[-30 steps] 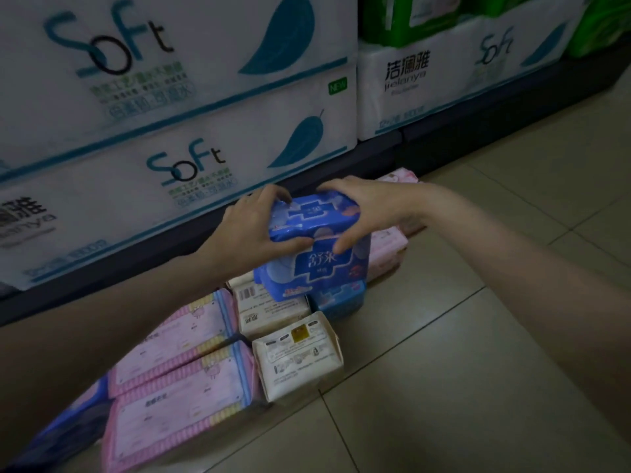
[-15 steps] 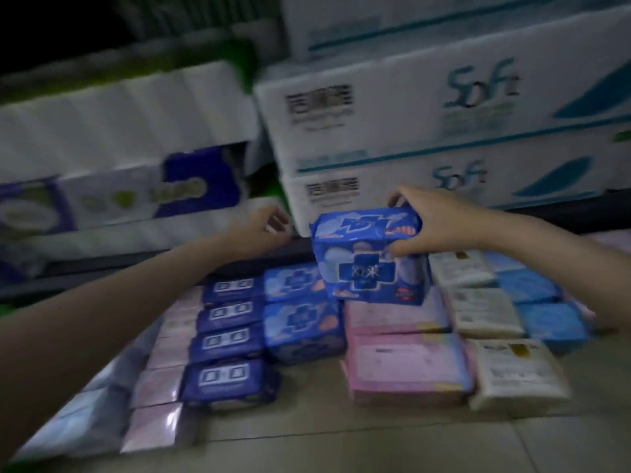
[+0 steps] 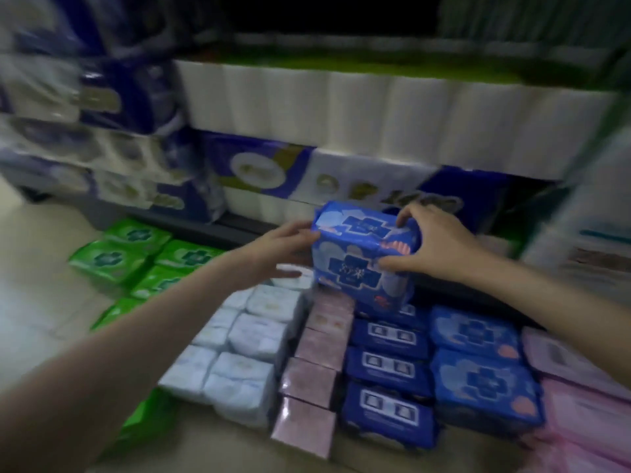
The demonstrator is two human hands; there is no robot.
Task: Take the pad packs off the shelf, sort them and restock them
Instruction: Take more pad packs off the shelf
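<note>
Right hand point(image 3: 433, 247) grips a blue pad pack point(image 3: 365, 254) at its right end, fingers over the top edge and thumb on the front face; it carries the load. Left hand point(image 3: 290, 244) is open, fingertips touching the pack's left end, apparently steadying and steering it rather than bearing weight. The pack is held off the floor, tilted slightly, above the far end of the sorted rows.

Nearest the camera, packs lie on the tiled floor point(image 3: 41, 302) in rows running near to far, grouped by colour. Pale blue-white packs point(image 3: 239, 353) sit left of centre; pink packs point(image 3: 314, 363) lie just beside them; dark blue packs point(image 3: 389, 370) come next; blue patterned packs point(image 3: 478, 370) of the same design as the held one lie to the right, with light pink packs point(image 3: 580, 404) at the far right edge. Green packs point(image 3: 119, 257) form a separate group at the left. This grouping suggests sorting is well advanced.

The held pack hovers over the far end of the dark blue and patterned rows, likely bound for its matching row.

Beyond, toilet paper bundles point(image 3: 341, 107) fill the low shelf point(image 3: 218, 230). Motion blur hides finer print.
</note>
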